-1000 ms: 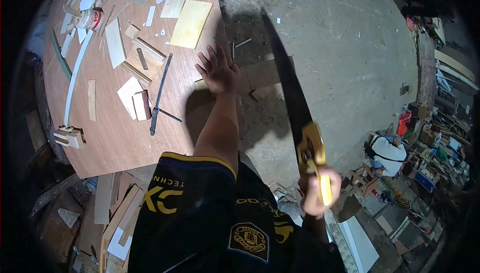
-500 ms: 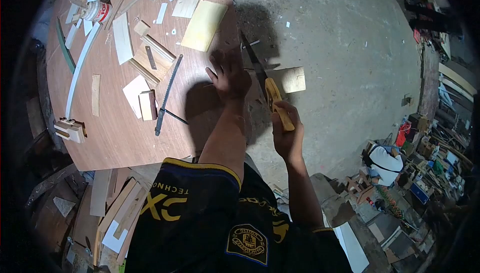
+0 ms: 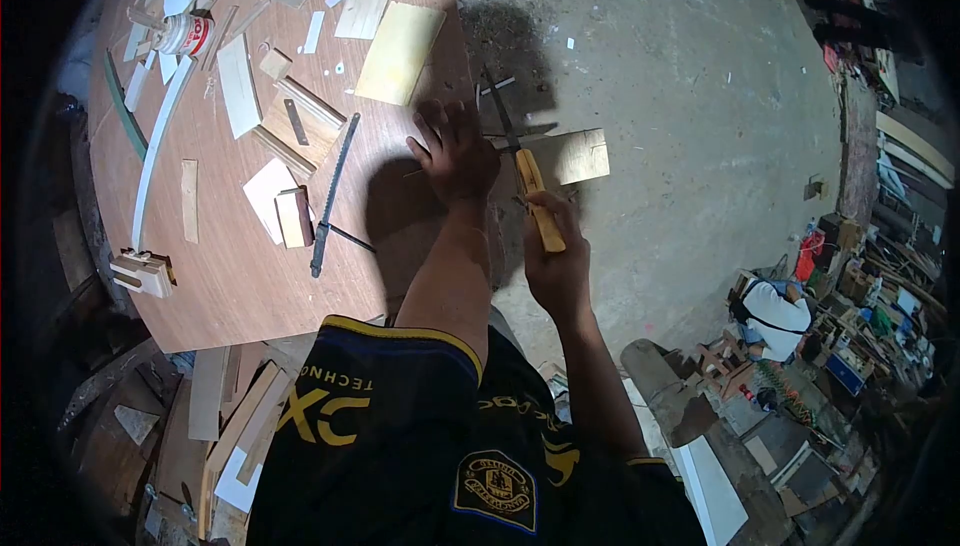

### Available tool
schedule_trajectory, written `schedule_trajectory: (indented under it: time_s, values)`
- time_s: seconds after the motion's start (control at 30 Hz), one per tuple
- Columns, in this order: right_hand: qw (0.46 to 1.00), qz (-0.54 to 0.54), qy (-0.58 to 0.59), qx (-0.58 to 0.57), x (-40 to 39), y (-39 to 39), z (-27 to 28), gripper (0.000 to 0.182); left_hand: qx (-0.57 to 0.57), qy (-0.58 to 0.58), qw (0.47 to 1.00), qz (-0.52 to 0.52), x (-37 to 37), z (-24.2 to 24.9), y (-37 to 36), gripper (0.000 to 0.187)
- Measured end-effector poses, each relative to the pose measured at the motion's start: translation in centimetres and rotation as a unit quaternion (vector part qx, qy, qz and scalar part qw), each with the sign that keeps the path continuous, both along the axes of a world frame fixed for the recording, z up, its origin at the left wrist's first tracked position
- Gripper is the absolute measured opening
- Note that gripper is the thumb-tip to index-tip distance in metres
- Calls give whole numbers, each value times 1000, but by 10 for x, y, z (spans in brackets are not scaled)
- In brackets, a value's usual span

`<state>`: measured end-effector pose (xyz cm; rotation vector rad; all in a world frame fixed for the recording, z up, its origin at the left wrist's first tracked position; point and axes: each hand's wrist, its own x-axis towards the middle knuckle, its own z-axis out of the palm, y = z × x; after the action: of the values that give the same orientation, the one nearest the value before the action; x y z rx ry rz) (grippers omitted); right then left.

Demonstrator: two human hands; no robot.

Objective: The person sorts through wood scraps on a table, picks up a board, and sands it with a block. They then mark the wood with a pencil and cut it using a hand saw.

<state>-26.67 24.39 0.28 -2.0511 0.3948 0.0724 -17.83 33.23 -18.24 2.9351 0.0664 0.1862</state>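
My right hand (image 3: 558, 256) is wrapped round the yellow handle of a handsaw (image 3: 530, 174), whose dark blade points away from me beside the table edge. The blade crosses a thin, light wooden board (image 3: 583, 156) that juts out past the edge over the floor. My left hand (image 3: 460, 161) presses down flat at the table's edge, fingers spread, close to the left of the blade. The board's inner part is hidden under this hand and in shadow.
On the brown table (image 3: 230, 296) lie a dark, narrow-bladed saw (image 3: 335, 191), a yellowish sheet (image 3: 400, 54), a wooden block (image 3: 293, 218), a grooved wooden piece (image 3: 310, 126) and a white jar (image 3: 185, 36). A person in white (image 3: 775, 318) crouches beside scrap on the floor at right.
My right hand and the handsaw have shifted left and slightly away from me, and the saw stands at a steeper angle. My left hand has stayed at the table edge.
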Motion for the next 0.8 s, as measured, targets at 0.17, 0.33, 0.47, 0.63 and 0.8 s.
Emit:
schedule_trajectory:
  time_s: [0.17, 0.33, 0.47, 0.63, 0.8]
  values:
    - [999, -14, 46, 26, 1, 7, 8, 25, 4, 18, 1000, 10, -2, -4, -1, 54]
    - [999, -21, 36, 22, -29, 3, 4, 27, -6, 18, 1000, 15, -1, -13, 1, 57]
    - [998, 5, 38, -56, -108, 9, 47, 30, 3, 45, 999, 2, -1, -19, 2, 65]
    - [992, -121, 45, 2, -235, -7, 95, 18, -5, 14, 1000, 5, -3, -13, 1, 58]
    - [981, -192, 7, 20, -277, -31, 143, 17, 32, 22, 999, 13, -3, -14, 0, 62]
